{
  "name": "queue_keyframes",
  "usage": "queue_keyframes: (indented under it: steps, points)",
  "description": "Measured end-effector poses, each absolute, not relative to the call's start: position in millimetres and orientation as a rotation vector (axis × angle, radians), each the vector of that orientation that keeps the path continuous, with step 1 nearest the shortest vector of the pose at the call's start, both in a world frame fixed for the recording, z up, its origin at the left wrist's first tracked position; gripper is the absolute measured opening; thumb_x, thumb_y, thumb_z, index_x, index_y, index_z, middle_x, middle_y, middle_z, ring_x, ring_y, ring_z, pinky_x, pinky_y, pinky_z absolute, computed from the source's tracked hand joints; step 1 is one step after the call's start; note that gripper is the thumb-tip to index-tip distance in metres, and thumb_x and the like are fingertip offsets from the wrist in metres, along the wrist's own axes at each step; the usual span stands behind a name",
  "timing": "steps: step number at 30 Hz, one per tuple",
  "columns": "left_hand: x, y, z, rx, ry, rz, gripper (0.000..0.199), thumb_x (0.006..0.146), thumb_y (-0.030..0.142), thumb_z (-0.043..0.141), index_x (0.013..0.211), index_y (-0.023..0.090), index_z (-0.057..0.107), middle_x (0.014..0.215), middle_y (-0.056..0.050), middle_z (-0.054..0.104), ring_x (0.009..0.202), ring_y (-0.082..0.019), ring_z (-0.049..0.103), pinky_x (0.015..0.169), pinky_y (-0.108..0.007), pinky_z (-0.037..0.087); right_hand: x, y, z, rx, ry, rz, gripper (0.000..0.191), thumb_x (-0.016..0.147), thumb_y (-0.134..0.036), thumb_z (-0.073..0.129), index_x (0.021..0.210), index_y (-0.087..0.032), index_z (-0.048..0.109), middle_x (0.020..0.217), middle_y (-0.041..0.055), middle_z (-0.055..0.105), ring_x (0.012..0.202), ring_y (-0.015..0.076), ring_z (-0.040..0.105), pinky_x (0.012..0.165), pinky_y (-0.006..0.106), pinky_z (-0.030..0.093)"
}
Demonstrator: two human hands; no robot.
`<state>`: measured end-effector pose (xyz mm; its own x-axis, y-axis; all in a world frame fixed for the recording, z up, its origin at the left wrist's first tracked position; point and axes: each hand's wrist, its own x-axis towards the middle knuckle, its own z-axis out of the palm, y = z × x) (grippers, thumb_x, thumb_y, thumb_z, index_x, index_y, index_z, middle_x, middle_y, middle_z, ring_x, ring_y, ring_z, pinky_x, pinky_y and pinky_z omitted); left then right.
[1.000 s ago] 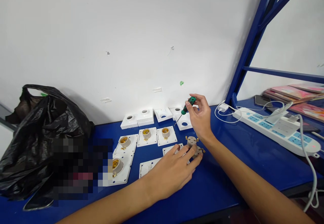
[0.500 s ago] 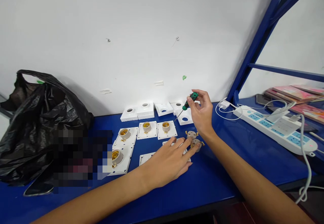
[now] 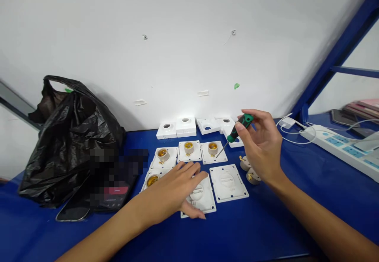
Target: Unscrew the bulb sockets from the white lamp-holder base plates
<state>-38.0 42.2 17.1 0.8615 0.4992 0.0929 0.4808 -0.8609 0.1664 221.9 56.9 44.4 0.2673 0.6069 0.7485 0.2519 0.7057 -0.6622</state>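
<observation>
My right hand (image 3: 260, 143) grips a green and black screwdriver (image 3: 240, 128), its thin shaft slanting down to the left towards a white plate with a round socket (image 3: 212, 148). My left hand (image 3: 177, 187) has its fingers spread over a square white plate (image 3: 204, 202) at the front. Beside that plate, to the right, lies another bare white plate (image 3: 227, 183). Two loose round sockets (image 3: 253, 176) rest by my right wrist, partly hidden. Further plates with brass-lined sockets (image 3: 188, 147) sit behind and left of my left hand.
White covers with round holes (image 3: 186, 126) line the wall. A black plastic bag (image 3: 79, 135) and a dark phone (image 3: 75, 204) are at the left. On the right are a power strip (image 3: 346, 145), cables and a blue frame (image 3: 328, 64).
The view has turned to the right-hand wall less and shows more of the left side. My left hand has moved from the loose sockets to the front plate. The screwdriver is still in my right hand.
</observation>
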Motion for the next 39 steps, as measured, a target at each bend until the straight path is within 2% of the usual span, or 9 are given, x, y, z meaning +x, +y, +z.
queue_keyframes:
  steps: [5,9,13,15,19,25,29,35,39]
  points:
    - [-36.8,40.5,21.8,2.869,0.853,0.256,0.073,0.085,0.049,0.097,0.139,0.016,0.061,0.126,-0.013,0.068,0.118,-0.034,0.067,0.102,-0.045,0.052,217.6,57.2,32.7,-0.791,-1.388,0.296,0.023,0.1,-0.025,0.074,0.122,-0.031,0.07,0.108,0.0035,0.061,0.096,0.0209,0.066,0.079,0.038,0.064]
    - [-34.6,39.0,19.4,2.83,0.902,0.326,0.071,0.087,0.055,0.094,0.138,0.018,0.062,0.128,-0.012,0.069,0.12,-0.034,0.067,0.106,-0.047,0.053,217.7,57.8,28.5,-0.806,-1.433,0.327,0.024,0.102,-0.024,0.072,0.124,-0.032,0.071,0.108,0.0028,0.06,0.096,0.0205,0.065,0.083,0.039,0.062]
    - [-27.0,27.5,13.7,2.849,0.885,0.401,0.069,0.095,0.055,0.086,0.146,0.017,0.06,0.152,-0.019,0.058,0.138,-0.038,0.059,0.113,-0.051,0.05,218.8,59.0,23.7,-0.837,-1.49,0.34,0.025,0.103,-0.026,0.071,0.127,-0.031,0.072,0.104,0.0025,0.061,0.094,0.0211,0.064,0.085,0.042,0.059]
    - [-21.9,18.9,8.5,2.887,0.798,0.446,0.069,0.098,0.054,0.083,0.15,0.017,0.056,0.158,-0.02,0.054,0.144,-0.039,0.055,0.118,-0.054,0.047,219.7,60.7,20.5,-0.848,-1.504,0.328,0.025,0.103,-0.027,0.071,0.127,-0.031,0.073,0.104,0.0027,0.062,0.093,0.0215,0.064,0.087,0.044,0.059]
    - [-15.5,6.2,-1.6,2.909,0.722,0.468,0.039,0.11,0.039,0.071,0.141,0.019,0.061,0.147,-0.015,0.064,0.141,-0.033,0.058,0.119,-0.051,0.045,221.0,63.6,16.5,-0.862,-1.509,0.326,0.024,0.102,-0.027,0.071,0.126,-0.032,0.073,0.106,0.0029,0.063,0.094,0.0212,0.065,0.085,0.043,0.061]
    - [-16.8,6.6,-1.1,2.943,0.779,0.434,0.012,0.113,0.03,0.063,0.117,0.018,0.064,0.134,-0.011,0.069,0.13,-0.032,0.063,0.111,-0.049,0.049,220.9,63.7,20.0,-0.843,-1.45,0.314,0.023,0.102,-0.025,0.072,0.124,-0.032,0.073,0.105,0.0031,0.061,0.094,0.0207,0.066,0.078,0.038,0.063]
    - [-18.0,8.8,0.1,2.951,0.782,0.434,0.01,0.112,0.029,0.065,0.112,0.019,0.063,0.128,-0.009,0.07,0.127,-0.031,0.065,0.107,-0.047,0.05,222.8,65.7,22.0,-0.824,-1.407,0.296,0.023,0.1,-0.025,0.074,0.122,-0.032,0.072,0.106,0.0035,0.061,0.095,0.0213,0.066,0.078,0.038,0.064]
    - [-19.2,10.3,-0.1,2.918,0.768,0.477,0.019,0.107,0.035,0.074,0.109,0.019,0.063,0.122,-0.007,0.07,0.121,-0.03,0.066,0.103,-0.043,0.052,223.7,65.8,22.1,-0.819,-1.382,0.309,0.021,0.098,-0.026,0.077,0.119,-0.031,0.073,0.105,0.0029,0.061,0.094,0.0206,0.067,0.081,0.038,0.064]
    - [-19.2,11.4,1.7,2.905,0.78,0.469,0.018,0.106,0.032,0.076,0.108,0.019,0.063,0.12,-0.005,0.069,0.118,-0.028,0.066,0.1,-0.042,0.053,220.7,64.3,22.5,-0.835,-1.348,0.35,0.019,0.1,-0.03,0.076,0.119,-0.03,0.073,0.105,0.004,0.067,0.097,0.0208,0.07,0.084,0.037,0.064]
